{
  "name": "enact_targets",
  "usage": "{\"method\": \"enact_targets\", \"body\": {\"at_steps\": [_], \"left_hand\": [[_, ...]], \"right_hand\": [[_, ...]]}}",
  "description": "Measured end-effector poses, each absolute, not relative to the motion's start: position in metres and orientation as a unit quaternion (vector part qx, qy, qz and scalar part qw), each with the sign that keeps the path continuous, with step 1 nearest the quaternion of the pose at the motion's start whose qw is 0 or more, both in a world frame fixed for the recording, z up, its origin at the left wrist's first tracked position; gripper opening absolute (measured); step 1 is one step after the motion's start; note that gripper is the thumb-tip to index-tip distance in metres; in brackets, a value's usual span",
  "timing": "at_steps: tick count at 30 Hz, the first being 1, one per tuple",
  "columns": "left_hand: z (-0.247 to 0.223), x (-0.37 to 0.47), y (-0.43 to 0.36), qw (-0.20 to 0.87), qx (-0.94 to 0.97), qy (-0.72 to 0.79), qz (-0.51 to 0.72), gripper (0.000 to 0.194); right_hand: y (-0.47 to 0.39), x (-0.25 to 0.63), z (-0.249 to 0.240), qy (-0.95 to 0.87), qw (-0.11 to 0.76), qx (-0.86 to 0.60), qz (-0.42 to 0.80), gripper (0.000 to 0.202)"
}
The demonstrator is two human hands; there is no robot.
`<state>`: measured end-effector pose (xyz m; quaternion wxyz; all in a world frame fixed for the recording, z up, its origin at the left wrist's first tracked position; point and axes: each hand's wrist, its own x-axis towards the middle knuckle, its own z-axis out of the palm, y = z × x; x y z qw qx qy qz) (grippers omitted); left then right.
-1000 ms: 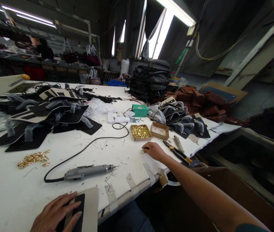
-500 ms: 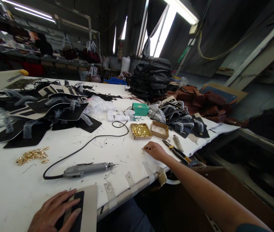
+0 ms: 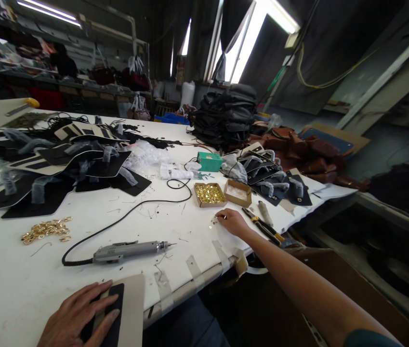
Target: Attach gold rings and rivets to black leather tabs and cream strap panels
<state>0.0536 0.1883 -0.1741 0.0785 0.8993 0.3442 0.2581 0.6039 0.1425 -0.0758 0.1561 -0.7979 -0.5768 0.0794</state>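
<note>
My left hand (image 3: pixel 81 315) lies flat, fingers spread, on a beige panel (image 3: pixel 133 308) with a black strip (image 3: pixel 116 318) at the table's front edge. Farther right, my right hand (image 3: pixel 231 222) is at the tabletop with its fingertips pinched together; what they hold, if anything, is too small to make out. Beside those fingertips lie a few tiny gold-coloured pieces (image 3: pixel 211 223). Just beyond stands a small cardboard box full of gold-coloured metal pieces (image 3: pixel 209 193), and next to it a box with pale contents (image 3: pixel 238 193). A grey electric screwdriver (image 3: pixel 128 251) rests between my hands.
Gold-coloured rings (image 3: pixel 45 230) lie in a heap at left. Black panels with plastic-wrapped straps (image 3: pixel 38 197) pile up behind them. Pliers (image 3: pixel 262 226) lie right of my right hand. A green box (image 3: pixel 209 161), black bags (image 3: pixel 226 115) and brown bags (image 3: pixel 287 144) stand farther back.
The view has shifted slightly. My right hand stays low by the tiny gold-coloured pieces, and more of them show beside its fingertips. My left hand stays on the panel.
</note>
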Motion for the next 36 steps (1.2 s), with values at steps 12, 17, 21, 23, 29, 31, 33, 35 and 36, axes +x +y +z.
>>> {"method": "enact_targets", "body": {"at_steps": [12, 17, 21, 23, 29, 31, 33, 35, 36], "left_hand": [[-0.172, 0.058, 0.186, 0.090, 0.886, 0.360, 0.277, 0.036], [-0.172, 0.057, 0.187, 0.096, 0.887, 0.354, 0.282, 0.037], [-0.171, 0.057, 0.186, 0.099, 0.886, 0.360, 0.275, 0.032], [-0.170, 0.058, 0.185, 0.096, 0.886, 0.359, 0.276, 0.032], [-0.169, 0.059, 0.185, 0.087, 0.886, 0.365, 0.273, 0.036], [-0.169, 0.059, 0.184, 0.089, 0.885, 0.369, 0.270, 0.036], [-0.168, 0.060, 0.184, 0.093, 0.885, 0.364, 0.273, 0.035], [-0.166, 0.060, 0.184, 0.094, 0.885, 0.363, 0.277, 0.034], [-0.166, 0.060, 0.184, 0.094, 0.884, 0.365, 0.276, 0.033]], "right_hand": [[0.132, 0.591, -0.073, -0.581, 0.160, -0.792, 0.095, 0.015], [0.141, 0.592, -0.066, -0.559, 0.120, -0.811, 0.126, 0.015], [0.146, 0.598, -0.064, -0.535, 0.104, -0.824, 0.154, 0.009], [0.145, 0.601, -0.065, -0.520, 0.111, -0.832, 0.157, 0.009], [0.138, 0.596, -0.066, -0.519, 0.141, -0.830, 0.151, 0.021], [0.137, 0.590, -0.067, -0.537, 0.151, -0.819, 0.136, 0.020], [0.138, 0.585, -0.069, -0.556, 0.153, -0.808, 0.118, 0.015], [0.140, 0.580, -0.072, -0.568, 0.148, -0.804, 0.101, 0.013], [0.140, 0.579, -0.072, -0.572, 0.144, -0.803, 0.093, 0.012]]}}
